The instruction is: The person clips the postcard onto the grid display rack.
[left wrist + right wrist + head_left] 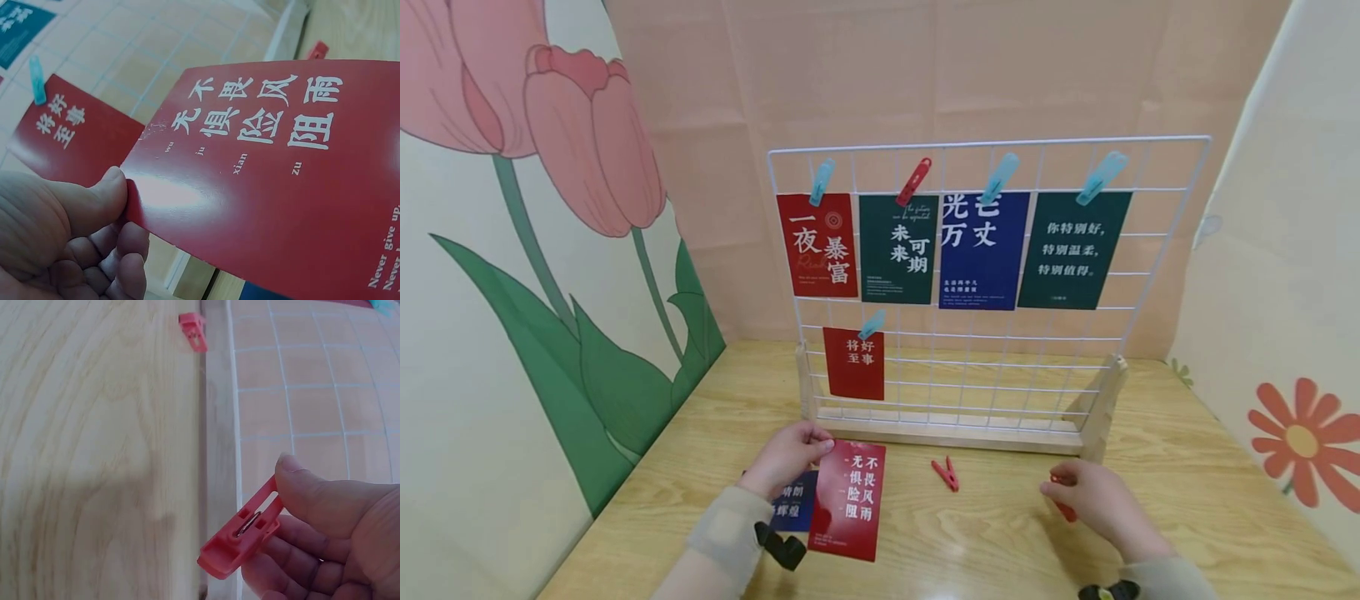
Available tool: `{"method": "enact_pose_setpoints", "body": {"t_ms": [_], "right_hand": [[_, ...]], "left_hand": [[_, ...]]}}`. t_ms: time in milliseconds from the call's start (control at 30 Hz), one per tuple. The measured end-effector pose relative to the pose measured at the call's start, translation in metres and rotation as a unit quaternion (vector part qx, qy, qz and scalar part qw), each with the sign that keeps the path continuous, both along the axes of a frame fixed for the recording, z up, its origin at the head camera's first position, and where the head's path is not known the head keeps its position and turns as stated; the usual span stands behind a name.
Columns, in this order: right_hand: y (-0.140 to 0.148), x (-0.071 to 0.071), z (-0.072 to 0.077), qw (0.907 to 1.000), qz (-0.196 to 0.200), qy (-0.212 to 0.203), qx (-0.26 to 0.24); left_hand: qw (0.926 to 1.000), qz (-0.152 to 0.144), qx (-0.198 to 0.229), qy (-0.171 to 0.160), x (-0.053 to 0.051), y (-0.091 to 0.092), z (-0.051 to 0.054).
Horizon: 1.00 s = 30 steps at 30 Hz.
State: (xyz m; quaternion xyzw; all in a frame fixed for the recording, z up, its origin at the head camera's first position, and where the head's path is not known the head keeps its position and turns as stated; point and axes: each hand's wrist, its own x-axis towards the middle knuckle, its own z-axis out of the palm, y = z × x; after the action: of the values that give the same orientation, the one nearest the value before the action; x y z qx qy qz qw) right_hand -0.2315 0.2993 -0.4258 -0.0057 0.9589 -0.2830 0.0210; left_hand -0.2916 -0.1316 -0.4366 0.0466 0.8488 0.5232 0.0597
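My left hand [788, 454] pinches a red card [848, 500] with white characters by its upper left corner, between thumb and fingers. The left wrist view shows the thumb on the card's glossy face [250, 206]. Partly behind it, a dark blue card [796, 504] lies on the table. My right hand [1093, 496] holds a red clothespin [240, 534] by its handle end, the jaws pointing away from the fingers. A second red clothespin [947, 473] lies on the table between the hands, in front of the rack's wooden base.
A white wire grid rack [1000, 350] stands in a wooden base [947, 429]. Clothespins hold a row of cards on it, among them a green card [1075, 275] and a blue card [983, 267]. Lower left hangs a smaller-looking red card [855, 379]. Patterned walls flank the table [1157, 433].
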Motion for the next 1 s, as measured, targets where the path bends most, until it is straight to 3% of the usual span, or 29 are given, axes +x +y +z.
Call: {"method": "enact_pose_setpoints", "body": {"t_ms": [333, 1000], "right_hand": [[-0.015, -0.004, 0.007, 0.9997, 0.01, 0.023, 0.0], [-0.044, -0.005, 0.026, 0.995, 0.035, 0.056, -0.074]], "left_hand": [[0.9998, -0.01, 0.014, -0.013, 0.002, 0.005, 0.008], [0.9983, -0.015, 0.053, 0.02, 0.0, 0.024, 0.015]]}}
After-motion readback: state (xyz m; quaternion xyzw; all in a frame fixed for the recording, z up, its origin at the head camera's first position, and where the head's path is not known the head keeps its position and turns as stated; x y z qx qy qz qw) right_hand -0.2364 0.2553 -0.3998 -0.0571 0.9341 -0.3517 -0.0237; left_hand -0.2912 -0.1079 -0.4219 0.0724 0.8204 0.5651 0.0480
